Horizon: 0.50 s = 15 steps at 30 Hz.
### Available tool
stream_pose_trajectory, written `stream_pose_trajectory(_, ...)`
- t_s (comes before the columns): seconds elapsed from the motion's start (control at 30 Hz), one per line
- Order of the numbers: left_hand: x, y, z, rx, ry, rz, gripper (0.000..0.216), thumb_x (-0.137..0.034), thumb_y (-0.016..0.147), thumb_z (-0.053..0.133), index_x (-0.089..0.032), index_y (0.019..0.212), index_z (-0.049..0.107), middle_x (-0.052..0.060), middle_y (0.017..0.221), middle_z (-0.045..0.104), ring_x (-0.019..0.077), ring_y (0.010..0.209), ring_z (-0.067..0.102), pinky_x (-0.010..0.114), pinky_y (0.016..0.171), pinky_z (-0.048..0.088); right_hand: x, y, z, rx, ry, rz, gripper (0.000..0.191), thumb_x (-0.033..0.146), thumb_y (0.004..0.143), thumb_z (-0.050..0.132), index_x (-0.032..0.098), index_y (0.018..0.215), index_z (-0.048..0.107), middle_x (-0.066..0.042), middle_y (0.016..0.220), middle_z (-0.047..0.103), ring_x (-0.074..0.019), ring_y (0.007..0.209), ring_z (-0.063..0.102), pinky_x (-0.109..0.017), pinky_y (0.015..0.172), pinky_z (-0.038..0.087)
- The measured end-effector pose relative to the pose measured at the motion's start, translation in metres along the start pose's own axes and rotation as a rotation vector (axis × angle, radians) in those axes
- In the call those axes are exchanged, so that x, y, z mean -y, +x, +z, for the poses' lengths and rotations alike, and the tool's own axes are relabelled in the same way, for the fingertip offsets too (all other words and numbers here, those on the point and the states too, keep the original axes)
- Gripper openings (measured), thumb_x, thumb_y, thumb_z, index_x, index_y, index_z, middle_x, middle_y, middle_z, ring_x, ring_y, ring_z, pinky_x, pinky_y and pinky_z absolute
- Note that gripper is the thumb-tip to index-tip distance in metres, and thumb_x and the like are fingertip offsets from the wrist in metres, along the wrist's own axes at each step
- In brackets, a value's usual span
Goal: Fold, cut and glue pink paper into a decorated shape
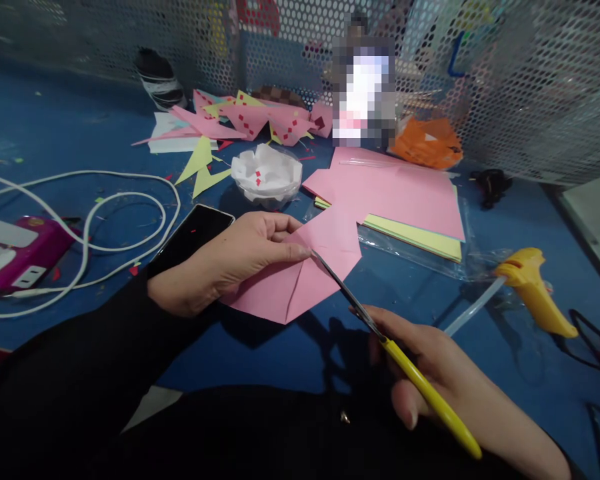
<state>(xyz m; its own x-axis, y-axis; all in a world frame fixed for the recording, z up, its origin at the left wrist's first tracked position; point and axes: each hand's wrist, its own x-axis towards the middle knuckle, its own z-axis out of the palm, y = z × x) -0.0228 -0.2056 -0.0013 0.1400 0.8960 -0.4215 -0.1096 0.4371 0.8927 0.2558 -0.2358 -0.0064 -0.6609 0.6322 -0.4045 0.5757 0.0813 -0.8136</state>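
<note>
My left hand (245,257) is closed on a folded pink sheet of paper (323,283), pinching it between thumb and fingers above the blue table. In my right hand (430,353) is a pair of scissors (425,390) with yellow handles, seen edge-on. Their metal blades point up and left, and the tip meets the pink paper close to my left thumb. Whether the blades are apart cannot be made out. Behind the held paper lies a stack of pink and yellow sheets (405,193) on a clear plastic sleeve.
A paper-lined clear bowl (267,177) stands beyond my left hand. A black phone (190,233) lies beneath my left forearm. A white cable (177,193) loops by a purple power block (30,253). Right: a yellow glue gun (535,290). Pink cutouts (270,120) lie along the mesh panel (290,60).
</note>
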Motion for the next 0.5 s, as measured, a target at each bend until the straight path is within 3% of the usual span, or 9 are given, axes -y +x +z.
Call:
stream_pose_trajectory(0.3, -0.002, 0.002, -0.011, -0.006, 0.055, 0.075, 0.018, -0.017, 0.073, 0.079, -0.017, 0.089, 0.071, 0.002, 0.078, 0.075, 0.0125, 0.069, 0.068, 0.021, 0.063, 0.052, 0.012, -0.013, -0.009, -0.012, 0.120, 0.007, 0.056, 0.065, 0.091, 0.055, 0.022, 0.126, 0.059, 0.007, 0.048, 0.049, -0.0120, 0.042, 0.045, -0.025, 0.045, 0.034)
stream_pose_trajectory(0.5, -0.002, 0.001, -0.009, 0.007, 0.057, 0.084, 0.016, -0.016, 0.076, 0.078, -0.017, 0.090, 0.071, 0.002, 0.081, 0.076, 0.0117, 0.070, 0.068, 0.020, 0.064, 0.052, 0.016, -0.014, -0.005, -0.080, 0.075, -0.068, 0.068, 0.077, 0.083, 0.056, 0.022, 0.123, 0.064, 0.002, 0.067, 0.062, -0.0108, 0.047, 0.046, -0.026, 0.049, 0.040)
